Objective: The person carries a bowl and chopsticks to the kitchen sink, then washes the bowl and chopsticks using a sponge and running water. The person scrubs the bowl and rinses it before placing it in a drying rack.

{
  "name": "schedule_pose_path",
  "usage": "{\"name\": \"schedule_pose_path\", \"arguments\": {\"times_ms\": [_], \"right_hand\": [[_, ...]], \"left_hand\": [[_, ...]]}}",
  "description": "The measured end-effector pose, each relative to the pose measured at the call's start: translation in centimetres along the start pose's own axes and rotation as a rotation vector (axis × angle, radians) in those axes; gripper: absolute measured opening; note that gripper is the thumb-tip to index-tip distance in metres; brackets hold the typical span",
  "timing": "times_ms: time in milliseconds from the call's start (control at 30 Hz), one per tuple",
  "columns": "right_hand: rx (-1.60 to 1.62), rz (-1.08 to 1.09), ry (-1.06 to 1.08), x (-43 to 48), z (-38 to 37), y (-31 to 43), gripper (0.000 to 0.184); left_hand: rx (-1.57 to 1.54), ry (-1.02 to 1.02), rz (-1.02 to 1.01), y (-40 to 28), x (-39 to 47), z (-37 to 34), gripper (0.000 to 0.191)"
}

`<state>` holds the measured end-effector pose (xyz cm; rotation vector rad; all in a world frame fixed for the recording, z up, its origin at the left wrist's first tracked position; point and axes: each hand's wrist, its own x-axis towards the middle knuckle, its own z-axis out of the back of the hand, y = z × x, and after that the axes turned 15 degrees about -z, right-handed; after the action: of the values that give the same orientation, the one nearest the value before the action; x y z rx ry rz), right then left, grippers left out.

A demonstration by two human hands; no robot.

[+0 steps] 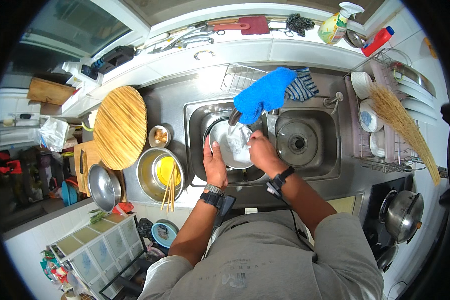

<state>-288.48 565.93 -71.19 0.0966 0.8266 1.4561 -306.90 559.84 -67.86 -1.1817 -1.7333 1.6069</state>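
A white bowl [222, 144] is tilted over the left sink basin [195, 165], under the tap [234, 118]. My left hand [215, 165] holds its left side, thumb along the rim. At the right rim my right hand [263, 153] is closed, its fingertips partly hidden. Water [240, 142] runs from the tap into the bowl, white and blurred. Beneath the bowl sits a metal vessel [207, 129], mostly covered. A bright blue cloth [264, 93] drapes over the tap, with a striped cloth [303, 85] behind it.
Left of the sink stand a steel pot [144, 182] with a yellow bowl [165, 170] and chopsticks [169, 193], a small bowl [153, 144] and a round wooden board [120, 127]. To the right are the second basin [332, 150], a dish rack [392, 148] and a lidded pot [403, 215].
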Motion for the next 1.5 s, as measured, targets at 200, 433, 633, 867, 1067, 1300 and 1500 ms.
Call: {"name": "schedule_pose_path", "arguments": {"times_ms": [200, 433, 633, 867, 1067, 1300, 1500], "right_hand": [[0.237, 0.312, -0.093, 3.1, -3.1, 6.4, 0.025], [0.198, 0.481, 0.174, -3.6, -0.2, 3.4, 0.032], [0.026, 0.239, -0.1, 1.1, 0.1, 1.4, 0.034], [0.391, 0.563, 0.199, -2.5, -1.9, 5.9, 0.035], [-0.096, 0.263, 0.072, -2.3, 2.2, 0.5, 0.03], [0.416, 0.427, -0.11, 0.7, -1.3, 6.3, 0.046], [0.739, -0.019, 0.501, -1.4, -0.3, 3.2, 0.058]], "left_hand": [[0.076, 0.101, -0.017, 0.4, 0.1, 0.4, 0.057], [0.041, -0.062, -0.087, 0.0, 1.8, 2.6, 0.059], [0.085, 0.051, -0.007, 1.0, -0.7, 0.5, 0.057], [0.1, -0.102, 0.103, 0.7, 0.7, 1.7, 0.069], [0.074, 0.013, -0.014, 0.2, 0.7, 2.0, 0.056], [0.011, 0.137, -0.097, -0.1, 0.1, 0.0, 0.048], [0.495, 0.24, -0.328, -0.2, 1.7, 1.2, 0.06]]}}
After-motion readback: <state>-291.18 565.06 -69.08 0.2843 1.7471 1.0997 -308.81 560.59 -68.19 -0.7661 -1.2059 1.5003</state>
